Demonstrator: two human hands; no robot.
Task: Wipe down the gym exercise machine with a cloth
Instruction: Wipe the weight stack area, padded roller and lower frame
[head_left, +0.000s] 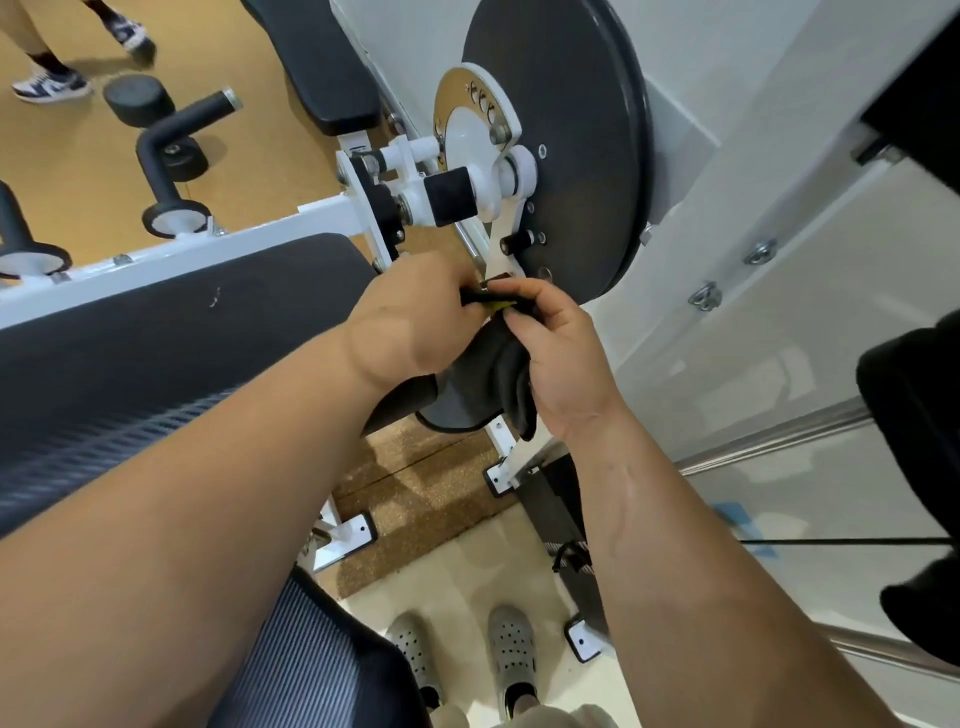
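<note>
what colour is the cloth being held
Dark grey cloth, gripped by the left hand and right hand; head view shows it best.

Bright, even indoor light with soft shadows; wide-angle bending at the edges, slight blur on the forearms.

The dark grey cloth (485, 371) shows only between the hands. Its upper end vanishes into the grip of the left hand (415, 322) and right hand (556, 353). A yellow-and-black scrap (501, 305) at the fingertips is too small to identify. The top edge cuts off the large dark grey round disc (571, 130). A black bulky shape (914, 395) runs off the right edge.
</note>
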